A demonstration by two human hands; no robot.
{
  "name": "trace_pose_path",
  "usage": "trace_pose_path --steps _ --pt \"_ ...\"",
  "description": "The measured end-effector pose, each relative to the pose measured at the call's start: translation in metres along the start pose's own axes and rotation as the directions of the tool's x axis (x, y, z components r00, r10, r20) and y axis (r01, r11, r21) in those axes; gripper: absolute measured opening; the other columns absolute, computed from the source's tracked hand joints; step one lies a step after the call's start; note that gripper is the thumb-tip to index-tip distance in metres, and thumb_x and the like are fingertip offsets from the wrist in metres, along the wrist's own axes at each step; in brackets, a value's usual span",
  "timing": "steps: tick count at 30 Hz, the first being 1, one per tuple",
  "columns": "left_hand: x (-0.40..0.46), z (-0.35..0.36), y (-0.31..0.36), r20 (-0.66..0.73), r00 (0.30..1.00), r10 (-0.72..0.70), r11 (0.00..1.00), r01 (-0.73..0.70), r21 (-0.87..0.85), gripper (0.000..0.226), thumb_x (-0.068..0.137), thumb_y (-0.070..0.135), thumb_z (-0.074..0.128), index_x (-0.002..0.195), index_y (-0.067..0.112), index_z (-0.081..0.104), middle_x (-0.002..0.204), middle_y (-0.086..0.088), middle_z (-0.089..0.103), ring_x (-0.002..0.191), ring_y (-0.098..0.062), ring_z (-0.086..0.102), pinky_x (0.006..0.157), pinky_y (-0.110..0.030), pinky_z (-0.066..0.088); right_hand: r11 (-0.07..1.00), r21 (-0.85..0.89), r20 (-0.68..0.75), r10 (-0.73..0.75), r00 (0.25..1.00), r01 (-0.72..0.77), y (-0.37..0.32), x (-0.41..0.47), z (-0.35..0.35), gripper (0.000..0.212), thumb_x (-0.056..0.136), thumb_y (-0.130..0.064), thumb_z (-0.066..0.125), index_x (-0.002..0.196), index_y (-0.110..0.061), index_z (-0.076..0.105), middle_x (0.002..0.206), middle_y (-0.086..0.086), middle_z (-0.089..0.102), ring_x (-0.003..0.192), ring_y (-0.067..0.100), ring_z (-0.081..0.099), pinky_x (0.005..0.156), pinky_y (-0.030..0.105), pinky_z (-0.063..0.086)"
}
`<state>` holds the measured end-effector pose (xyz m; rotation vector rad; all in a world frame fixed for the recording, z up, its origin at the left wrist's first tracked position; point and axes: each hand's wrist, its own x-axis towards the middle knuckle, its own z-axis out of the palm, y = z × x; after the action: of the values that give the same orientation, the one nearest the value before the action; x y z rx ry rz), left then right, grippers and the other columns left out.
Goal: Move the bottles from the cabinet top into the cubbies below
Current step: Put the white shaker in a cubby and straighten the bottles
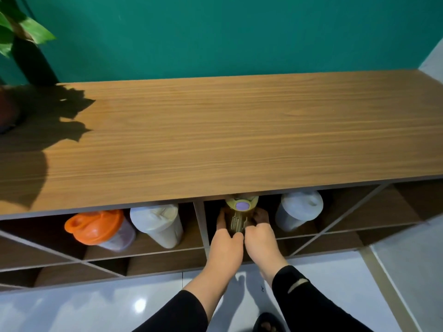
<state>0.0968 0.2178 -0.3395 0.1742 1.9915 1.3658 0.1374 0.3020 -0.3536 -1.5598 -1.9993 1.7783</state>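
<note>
An olive-yellow bottle [239,215] with a purple button on its lid stands in the upper cubby just right of the middle divider, its top partly hidden under the wooden cabinet top [227,130]. My left hand [226,238] grips its left side and my right hand [260,236] its right side. An orange-lidded bottle [100,227] and a white bottle [157,224] lean in the cubby to the left. A pale grey-white bottle [298,209] stands in the same cubby, right of my hands.
A potted plant [19,37] stands at the cabinet top's far left and casts a shadow over the wood. A teal wall rises behind. Diagonal slats cross the lower cubbies [100,262]. White glossy floor tiles [84,307] and my sandalled foot [267,323] lie below.
</note>
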Motion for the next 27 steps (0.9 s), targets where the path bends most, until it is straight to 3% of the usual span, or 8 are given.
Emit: trace_pose_path --steps 7,9,12,15,18,20,23,27 --pt "-0.001 0.003 -0.001 -0.008 1.000 0.011 1.000 -0.011 0.001 0.075 0.095 0.003 0.047 0.159 0.029 0.017 0.090 0.007 0.062 0.075 -0.013 0.059 0.064 -0.023 0.050 0.994 0.059 0.012 -0.088 0.996 0.088 0.009 0.020 0.005 0.053 0.092 0.003 0.043 0.138 -0.023 0.045 0.112 0.018 0.067 0.102 0.037 0.065 0.094 0.055 0.054" --pt "0.000 0.002 -0.002 -0.004 1.000 0.009 1.000 -0.009 0.003 0.076 0.095 0.003 0.047 0.159 0.029 0.016 0.088 0.010 0.061 0.075 -0.012 0.058 0.063 -0.021 0.049 0.996 0.064 0.005 -0.066 0.998 0.066 0.007 0.019 0.006 0.054 0.094 0.004 0.044 0.143 -0.018 0.043 0.112 0.017 0.065 0.098 0.034 0.065 0.088 0.047 0.056" --pt "-0.002 -0.002 -0.001 0.003 1.000 0.012 1.000 -0.012 0.022 0.076 0.096 0.003 0.047 0.160 0.025 0.012 0.092 0.022 0.051 0.077 0.004 0.053 0.061 -0.009 0.040 0.999 -0.021 -0.045 -0.046 0.998 0.045 0.011 0.015 0.006 0.045 0.094 0.001 0.047 0.138 -0.007 0.047 0.090 0.010 0.061 0.075 0.024 0.060 0.067 0.034 0.050" --pt "-0.011 -0.009 -0.003 -0.022 1.000 -0.016 0.997 0.017 0.069 0.067 0.099 0.009 0.045 0.158 0.023 0.018 0.103 0.010 0.058 0.082 -0.001 0.056 0.060 -0.014 0.040 0.961 -0.272 -0.103 -0.075 0.992 0.044 0.009 0.000 0.001 0.020 0.094 -0.013 0.049 0.108 -0.008 0.062 0.091 0.011 0.068 0.080 0.030 0.064 0.071 0.038 0.053" --pt "-0.026 -0.022 -0.016 -0.031 0.999 -0.025 0.985 0.030 0.172 0.055 0.101 0.011 0.043 0.155 0.018 0.033 0.130 0.000 0.059 0.114 -0.015 0.059 0.086 -0.022 0.046 0.873 -0.486 0.142 0.042 0.989 0.032 0.003 -0.018 0.000 0.026 0.095 -0.023 0.048 0.085 -0.008 0.066 0.072 0.011 0.067 0.064 0.028 0.066 0.065 0.036 0.057" --pt "-0.035 -0.035 -0.028 -0.058 0.996 -0.066 0.981 0.075 0.180 0.048 0.101 0.009 0.043 0.148 0.016 0.046 0.138 -0.002 0.060 0.124 -0.015 0.058 0.098 -0.023 0.045 0.802 -0.597 0.347 0.230 0.909 0.026 -0.003 -0.035 0.008 0.028 0.097 -0.026 0.048 0.083 -0.009 0.065 0.070 0.010 0.067 0.060 0.026 0.065 0.062 0.033 0.057" --pt "-0.040 -0.063 -0.048 -0.231 0.962 -0.144 0.985 0.161 0.058 0.026 0.099 0.011 0.045 0.099 0.022 0.069 0.099 -0.005 0.073 0.089 -0.017 0.066 0.069 -0.022 0.052 0.772 -0.608 0.501 0.191 0.844 0.186 -0.006 -0.055 0.035 0.025 0.098 -0.027 0.049 0.082 -0.017 0.065 0.077 0.005 0.068 0.067 0.021 0.064 0.062 0.030 0.054" --pt "-0.037 -0.106 -0.054 -0.450 0.854 -0.260 0.958 0.169 -0.233 0.023 0.099 0.011 0.044 0.119 0.014 0.056 0.101 -0.006 0.065 0.090 -0.020 0.063 0.084 -0.041 0.054 0.937 -0.285 0.420 -0.069 0.905 0.204 -0.005 -0.080 0.091 0.039 0.098 -0.026 0.052 0.137 -0.026 0.050 0.125 -0.001 0.063 0.094 0.013 0.063 0.078 0.029 0.052"
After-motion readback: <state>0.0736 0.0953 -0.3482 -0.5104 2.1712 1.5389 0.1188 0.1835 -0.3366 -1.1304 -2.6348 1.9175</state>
